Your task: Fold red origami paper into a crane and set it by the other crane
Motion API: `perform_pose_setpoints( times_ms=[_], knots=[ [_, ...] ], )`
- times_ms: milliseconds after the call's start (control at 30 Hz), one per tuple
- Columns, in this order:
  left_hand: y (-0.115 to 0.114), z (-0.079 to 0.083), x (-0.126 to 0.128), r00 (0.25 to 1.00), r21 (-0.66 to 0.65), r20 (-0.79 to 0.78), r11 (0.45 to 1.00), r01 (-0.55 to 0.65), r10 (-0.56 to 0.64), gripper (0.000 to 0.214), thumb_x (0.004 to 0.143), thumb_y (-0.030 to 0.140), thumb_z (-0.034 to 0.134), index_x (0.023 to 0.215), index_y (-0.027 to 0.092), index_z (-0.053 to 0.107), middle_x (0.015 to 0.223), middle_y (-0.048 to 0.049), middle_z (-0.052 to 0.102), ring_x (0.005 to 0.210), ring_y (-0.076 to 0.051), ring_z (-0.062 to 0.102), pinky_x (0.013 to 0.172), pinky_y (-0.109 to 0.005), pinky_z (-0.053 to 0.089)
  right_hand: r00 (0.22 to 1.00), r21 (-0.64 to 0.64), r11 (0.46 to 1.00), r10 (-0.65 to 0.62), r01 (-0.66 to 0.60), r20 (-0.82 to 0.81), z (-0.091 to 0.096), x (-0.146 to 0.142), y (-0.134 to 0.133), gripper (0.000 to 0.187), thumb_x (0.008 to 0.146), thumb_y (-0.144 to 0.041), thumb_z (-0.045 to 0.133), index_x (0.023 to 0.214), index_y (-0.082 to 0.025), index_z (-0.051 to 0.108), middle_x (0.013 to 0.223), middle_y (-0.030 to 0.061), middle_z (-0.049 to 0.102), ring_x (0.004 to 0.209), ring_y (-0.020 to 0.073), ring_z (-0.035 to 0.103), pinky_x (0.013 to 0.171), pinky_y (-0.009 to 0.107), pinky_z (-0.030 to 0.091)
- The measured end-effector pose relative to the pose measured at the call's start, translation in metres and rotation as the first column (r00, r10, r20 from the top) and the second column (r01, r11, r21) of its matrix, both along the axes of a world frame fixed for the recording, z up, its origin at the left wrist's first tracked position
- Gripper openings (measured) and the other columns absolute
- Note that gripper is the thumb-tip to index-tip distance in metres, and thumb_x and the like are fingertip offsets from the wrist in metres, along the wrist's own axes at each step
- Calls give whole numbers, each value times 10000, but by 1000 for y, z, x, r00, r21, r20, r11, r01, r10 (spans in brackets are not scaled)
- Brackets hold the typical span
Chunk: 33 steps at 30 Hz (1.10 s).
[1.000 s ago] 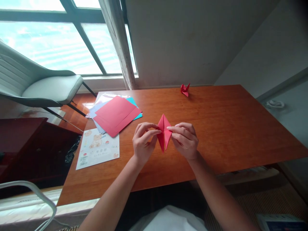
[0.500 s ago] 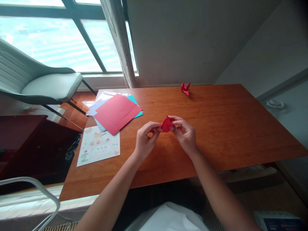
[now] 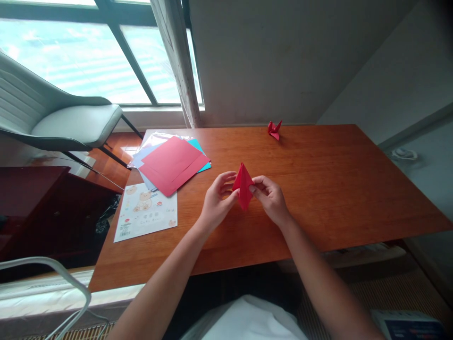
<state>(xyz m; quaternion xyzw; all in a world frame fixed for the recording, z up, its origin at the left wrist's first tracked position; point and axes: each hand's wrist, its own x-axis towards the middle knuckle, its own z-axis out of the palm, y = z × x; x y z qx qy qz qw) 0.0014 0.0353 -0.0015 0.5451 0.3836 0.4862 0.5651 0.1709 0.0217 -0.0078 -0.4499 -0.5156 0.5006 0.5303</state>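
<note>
A piece of folded red origami paper (image 3: 243, 188), shaped like a tall diamond with points at top and bottom, is held above the table between both hands. My left hand (image 3: 219, 194) pinches its left edge, thumb in front and fingers curled behind. On the opposite edge, my right hand (image 3: 269, 197) grips it between thumb and fingers. Farther back on the tabletop stands a finished-looking red origami crane (image 3: 274, 130). The fingertips behind the folded paper are partly hidden.
The brown wooden table (image 3: 336, 189) runs wide to the right. At its left lie red paper sheets (image 3: 173, 165) over blue ones, and a printed sheet with a bear (image 3: 146, 212). A pale chair (image 3: 78, 125) stands by the window; a white curved tube (image 3: 71, 278) is lower left.
The folded paper has gone from a small triangular shape to a longer upright diamond, its lower point now showing below the fingers. Both hands still hold it.
</note>
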Motion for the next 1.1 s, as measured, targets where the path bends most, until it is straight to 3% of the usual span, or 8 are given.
perform_pose_setpoints(
  times_ms=[233,400,500,600,733,867,1000,1100],
  knots=[
    [0,-3,0,1000,-72,-7,997,9,-9,280,776,393,762,895,158,666,870,-50,698,761,-162,636,712,-263,511,979,84,995,-65,49,195,-5,-1,1,201,835,-405,704,919,-225,671,893,47,726,779,206,683,720,330,566],
    [0,-6,0,990,1,-140,1000,-17,17,203,795,336,721,895,170,663,820,-33,678,708,-151,606,670,-255,491,909,185,982,-112,39,402,-3,-1,0,179,896,-389,630,907,-225,700,827,45,716,706,196,649,664,324,529],
    [-2,-4,1,967,90,-235,993,-78,98,135,794,287,696,874,182,666,787,-17,673,660,-135,575,638,-243,466,912,186,982,-78,2,402,1,-1,-1,259,924,-454,584,963,-228,704,845,46,712,732,199,653,657,317,522],
    [-3,-2,1,935,200,-307,973,-120,178,86,800,234,657,876,195,668,796,-12,677,663,-134,566,649,-244,459,904,193,980,-39,-49,427,2,-2,-2,339,842,-494,690,1050,-226,681,889,45,706,744,194,640,641,304,519],
    [-3,-3,1,919,250,-343,962,-112,196,105,823,207,616,921,198,652,814,-11,672,676,-132,567,670,-248,463,894,215,975,-56,-46,444,2,-3,-3,324,854,-421,686,1105,-218,661,924,51,706,760,189,642,637,299,522],
    [-2,-1,2,971,103,-202,989,-105,124,128,827,279,656,916,189,640,830,-18,674,712,-141,596,698,-251,487,923,200,980,-85,9,376,-1,-2,-2,228,905,-373,610,1070,-233,685,954,52,726,830,205,668,687,317,538],
    [-1,2,3,1000,-95,-14,995,24,-25,237,799,367,717,916,167,665,882,-42,696,799,-172,635,755,-275,508,967,70,997,-49,33,249,-4,-1,0,216,885,-430,638,923,-227,702,865,42,732,740,197,662,643,307,525],
    [-2,0,2,992,-134,-31,984,116,-121,256,796,390,728,883,155,675,847,-34,682,765,-164,616,717,-263,493,980,18,1000,-4,0,198,-4,1,1,225,853,-446,676,850,-222,695,800,27,714,707,186,646,639,296,516]
  ],
)
